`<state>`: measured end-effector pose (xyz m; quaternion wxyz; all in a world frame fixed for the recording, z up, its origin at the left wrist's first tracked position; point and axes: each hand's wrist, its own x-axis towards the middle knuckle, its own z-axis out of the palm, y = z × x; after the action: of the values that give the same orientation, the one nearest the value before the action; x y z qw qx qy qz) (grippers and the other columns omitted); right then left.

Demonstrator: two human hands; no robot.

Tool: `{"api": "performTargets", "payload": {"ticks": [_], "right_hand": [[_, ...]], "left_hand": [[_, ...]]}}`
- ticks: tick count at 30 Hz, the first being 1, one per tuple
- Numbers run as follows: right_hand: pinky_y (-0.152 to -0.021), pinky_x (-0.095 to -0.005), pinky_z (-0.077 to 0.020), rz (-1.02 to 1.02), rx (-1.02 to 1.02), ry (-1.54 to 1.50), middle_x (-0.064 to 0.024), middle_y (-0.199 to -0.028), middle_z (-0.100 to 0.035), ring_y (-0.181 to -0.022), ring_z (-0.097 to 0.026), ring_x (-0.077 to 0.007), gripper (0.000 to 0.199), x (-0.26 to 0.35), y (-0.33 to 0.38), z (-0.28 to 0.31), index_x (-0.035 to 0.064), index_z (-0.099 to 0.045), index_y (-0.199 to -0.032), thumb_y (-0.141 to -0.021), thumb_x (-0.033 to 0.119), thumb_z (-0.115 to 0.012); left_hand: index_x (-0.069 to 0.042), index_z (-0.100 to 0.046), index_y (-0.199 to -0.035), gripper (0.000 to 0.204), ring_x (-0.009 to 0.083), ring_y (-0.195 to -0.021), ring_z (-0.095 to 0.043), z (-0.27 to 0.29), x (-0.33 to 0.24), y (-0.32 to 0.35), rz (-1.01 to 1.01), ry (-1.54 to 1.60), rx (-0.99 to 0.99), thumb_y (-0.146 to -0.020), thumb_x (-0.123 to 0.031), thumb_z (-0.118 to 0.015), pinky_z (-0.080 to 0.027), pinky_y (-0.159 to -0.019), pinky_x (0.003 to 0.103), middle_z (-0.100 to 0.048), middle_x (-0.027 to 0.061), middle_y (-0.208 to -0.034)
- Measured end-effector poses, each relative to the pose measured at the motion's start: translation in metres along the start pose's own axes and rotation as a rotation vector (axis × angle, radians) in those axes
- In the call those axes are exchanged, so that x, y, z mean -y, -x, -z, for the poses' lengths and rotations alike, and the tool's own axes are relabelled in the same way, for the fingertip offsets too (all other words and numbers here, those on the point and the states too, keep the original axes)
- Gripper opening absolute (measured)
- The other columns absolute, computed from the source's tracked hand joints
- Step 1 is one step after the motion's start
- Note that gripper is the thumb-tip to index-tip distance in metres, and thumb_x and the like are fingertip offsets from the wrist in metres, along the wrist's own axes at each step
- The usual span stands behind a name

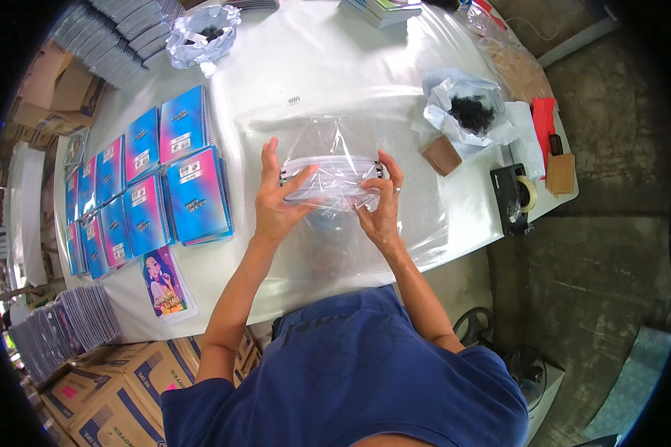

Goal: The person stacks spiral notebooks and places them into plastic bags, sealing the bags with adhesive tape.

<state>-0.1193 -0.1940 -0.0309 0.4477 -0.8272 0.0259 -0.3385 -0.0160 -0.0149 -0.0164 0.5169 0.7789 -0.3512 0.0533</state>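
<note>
A short stack of spiral-bound notebooks (334, 165) with white page edges and black coils stands at the table's middle inside a clear plastic bag (335, 134). My left hand (277, 200) grips its left end, thumb across the near side and fingers raised along the far side. At the right end, my right hand (381, 203), with a ring on one finger, curls its fingers round the stack and the film. Loose film from the bag spreads toward me over the table. The notebooks' covers are hidden.
Blue and pink spiral notebooks (195, 194) lie in rows on the left, beside loose picture covers (164, 281). Paper-lined containers of black coils (471, 113) (205, 36) stand farther back. A tape dispenser (508, 197) and a brown block (441, 155) sit on the right. Cartons (127, 391) are below left.
</note>
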Motion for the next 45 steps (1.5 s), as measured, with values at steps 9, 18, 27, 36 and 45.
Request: {"api": "performTargets", "payload": {"ticks": [9,18,27,36,45], "right_hand": [[-0.106,-0.0465,-0.0283,-0.132,0.256,-0.05,-0.0108,-0.133,-0.051,-0.124,-0.045,-0.0316,0.018,0.017,-0.045,0.024,0.0107,-0.068,-0.074,-0.064,0.015,-0.082],[-0.109,-0.0528,-0.02,-0.04,0.352,0.145,-0.0108,-0.126,-0.056,-0.121,-0.049,-0.0275,0.03,0.02,-0.048,0.029,0.0133,-0.066,-0.083,-0.063,0.027,-0.084],[-0.107,-0.0528,-0.0236,-0.156,0.142,-0.005,-0.0125,-0.138,-0.046,-0.13,-0.037,-0.0338,0.031,0.028,-0.033,0.02,0.0126,-0.062,-0.083,-0.063,0.019,-0.084],[-0.1,-0.0441,-0.0292,-0.072,0.264,0.112,-0.0062,-0.114,-0.061,-0.109,-0.054,-0.0224,0.018,0.019,-0.051,0.024,0.0111,-0.068,-0.078,-0.067,0.016,-0.081],[-0.092,-0.0368,-0.0317,-0.046,0.347,0.183,0.0004,-0.092,-0.064,-0.088,-0.058,-0.0144,0.021,0.011,-0.078,0.024,0.011,-0.068,-0.079,-0.067,0.021,-0.083]], "left_hand": [[-0.023,-0.07,-0.114,0.048,0.0336,-0.14,-0.03,0.034,-0.005,-0.031,0.153,0.234,0.356,-0.068,-0.017,-0.083,-0.032,-0.11,0.041,-0.022,0.0143,-0.155],[-0.022,-0.073,-0.108,0.038,0.0296,-0.132,-0.043,0.03,-0.004,-0.035,0.085,0.184,0.339,-0.071,-0.02,-0.081,-0.045,-0.098,0.036,-0.024,0.0137,-0.155],[-0.03,-0.073,-0.106,0.041,0.0382,-0.14,-0.027,0.017,-0.018,-0.024,0.053,-0.146,0.125,-0.066,-0.025,-0.083,-0.039,-0.105,0.043,-0.03,0.0084,-0.153],[-0.022,-0.073,-0.108,0.039,0.031,-0.141,-0.029,0.029,-0.004,-0.03,0.156,0.108,0.298,-0.07,-0.018,-0.081,-0.032,-0.11,0.039,-0.029,0.0106,-0.153],[-0.018,-0.069,-0.114,0.048,0.0297,-0.14,-0.031,0.023,0.018,-0.052,-0.15,-0.016,0.262,-0.068,-0.019,-0.082,-0.033,-0.109,0.039,-0.039,0.0076,-0.148]]}}
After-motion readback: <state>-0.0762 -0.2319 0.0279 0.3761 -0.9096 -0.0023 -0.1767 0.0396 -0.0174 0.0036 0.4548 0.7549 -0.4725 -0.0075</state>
